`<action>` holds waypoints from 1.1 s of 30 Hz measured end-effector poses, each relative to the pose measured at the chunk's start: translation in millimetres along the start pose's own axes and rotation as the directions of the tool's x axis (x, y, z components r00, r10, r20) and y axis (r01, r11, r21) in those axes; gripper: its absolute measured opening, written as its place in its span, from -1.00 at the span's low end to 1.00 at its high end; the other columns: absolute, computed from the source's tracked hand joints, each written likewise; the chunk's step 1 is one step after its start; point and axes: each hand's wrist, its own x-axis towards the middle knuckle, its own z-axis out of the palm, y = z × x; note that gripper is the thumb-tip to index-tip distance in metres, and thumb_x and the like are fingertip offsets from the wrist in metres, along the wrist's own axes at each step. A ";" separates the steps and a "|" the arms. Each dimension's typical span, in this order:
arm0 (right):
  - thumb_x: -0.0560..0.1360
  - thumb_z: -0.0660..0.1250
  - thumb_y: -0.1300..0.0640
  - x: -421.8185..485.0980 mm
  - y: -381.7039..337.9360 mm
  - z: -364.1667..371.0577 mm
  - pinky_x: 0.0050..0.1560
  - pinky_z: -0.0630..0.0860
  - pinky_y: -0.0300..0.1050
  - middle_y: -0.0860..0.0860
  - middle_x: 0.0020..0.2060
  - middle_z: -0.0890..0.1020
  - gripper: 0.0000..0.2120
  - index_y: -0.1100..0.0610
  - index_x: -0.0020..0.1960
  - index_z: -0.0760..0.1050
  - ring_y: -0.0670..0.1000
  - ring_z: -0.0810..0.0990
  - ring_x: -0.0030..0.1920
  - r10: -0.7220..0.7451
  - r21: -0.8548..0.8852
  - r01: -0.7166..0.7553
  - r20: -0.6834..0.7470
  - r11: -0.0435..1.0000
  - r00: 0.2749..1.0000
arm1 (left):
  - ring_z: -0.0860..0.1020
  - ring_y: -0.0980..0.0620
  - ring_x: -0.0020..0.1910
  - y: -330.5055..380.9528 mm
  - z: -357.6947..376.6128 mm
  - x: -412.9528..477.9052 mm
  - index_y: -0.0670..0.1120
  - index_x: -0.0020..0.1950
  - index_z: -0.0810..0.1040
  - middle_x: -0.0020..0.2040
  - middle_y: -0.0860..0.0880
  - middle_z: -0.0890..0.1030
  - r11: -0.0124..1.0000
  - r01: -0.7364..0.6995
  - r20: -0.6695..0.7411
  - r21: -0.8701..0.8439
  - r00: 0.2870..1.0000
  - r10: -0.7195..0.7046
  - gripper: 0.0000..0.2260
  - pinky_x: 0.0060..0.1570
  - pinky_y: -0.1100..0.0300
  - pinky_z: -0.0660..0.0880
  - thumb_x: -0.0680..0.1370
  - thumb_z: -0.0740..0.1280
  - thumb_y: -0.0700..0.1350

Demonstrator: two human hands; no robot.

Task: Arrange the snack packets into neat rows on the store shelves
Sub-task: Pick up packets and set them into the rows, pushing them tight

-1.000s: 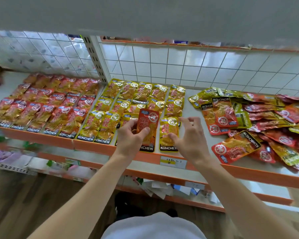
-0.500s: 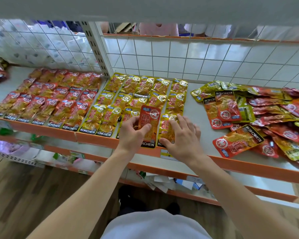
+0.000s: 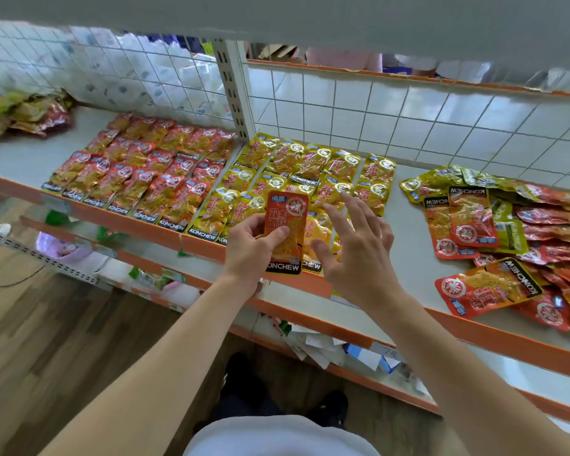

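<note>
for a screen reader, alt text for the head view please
A person's left hand holds a red snack packet at the shelf edge; the open right hand hovers over rows of yellow packets. Red rows lie left, a loose mixed pile right.

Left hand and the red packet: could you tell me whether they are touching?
Touching. The head view shows the left hand gripping the red packet, thumb across its face.

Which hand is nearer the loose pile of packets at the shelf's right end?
Right. The right hand hovers open over the yellow rows, just left of the loose pile with bare shelf between; the left hand sits farther left, gripping an orange packet.
</note>
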 end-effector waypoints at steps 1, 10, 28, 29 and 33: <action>0.50 0.19 -0.19 1.3 -7.6 1.1 0.50 -0.01 0.20 0.00 0.58 0.20 -0.40 -0.03 0.50 0.34 0.05 0.07 0.58 -0.020 0.000 0.020 0.005 1.000 1.000 | 0.71 -0.11 -0.06 2.4 -7.2 -1.1 -0.08 0.06 0.64 -0.04 -0.10 0.72 1.000 -0.010 -0.006 0.000 1.000 0.010 -0.87 -0.01 -0.05 0.66 0.53 0.46 -0.23; 0.52 0.12 -0.21 3.5 -86.1 36.3 0.51 0.01 0.21 -0.07 0.59 0.15 -0.40 -0.06 0.53 0.29 -0.02 0.01 0.59 -0.121 -0.029 0.122 0.015 0.992 0.993 | 0.71 -0.04 -0.07 9.1 -97.7 -1.1 -0.09 0.10 0.65 -0.06 -0.04 0.73 0.997 -0.049 -0.070 -0.054 0.997 0.045 -0.82 -0.06 0.08 0.65 0.52 0.48 -0.22; 0.57 0.28 -0.06 3.6 -333.7 197.1 0.50 -0.14 0.15 -0.06 0.59 0.15 -0.49 -0.14 0.51 0.31 0.01 -0.04 0.59 -0.243 0.107 0.237 0.047 0.965 0.969 | 0.68 0.10 -0.10 1.3 -392.4 -0.2 0.07 0.02 0.60 -0.15 0.12 0.71 0.984 -0.130 -0.238 -0.119 0.966 0.098 -0.79 -0.17 0.24 0.59 0.58 0.37 -0.26; 0.57 0.25 -0.08 4.1 -345.6 203.7 0.50 -0.14 0.13 -0.06 0.59 0.14 -0.49 -0.14 0.51 0.31 0.00 -0.05 0.59 -0.257 0.105 0.251 0.047 0.962 0.965 | 0.68 0.09 -0.10 2.0 -404.7 0.9 0.07 0.01 0.60 -0.16 0.12 0.71 0.985 -0.124 -0.235 -0.124 0.968 0.092 -0.78 -0.17 0.23 0.58 0.58 0.35 -0.27; 0.56 0.17 -0.14 9.3 -380.6 224.8 0.51 -0.11 0.15 -0.06 0.60 0.11 -0.46 -0.14 0.53 0.29 0.00 -0.08 0.60 -0.278 0.098 0.271 0.061 0.958 0.959 | 0.69 0.05 -0.06 2.9 -444.1 8.1 0.01 0.18 0.58 -0.10 0.06 0.72 0.984 -0.143 -0.234 -0.111 0.966 0.114 -0.73 -0.13 0.16 0.60 0.58 0.33 -0.30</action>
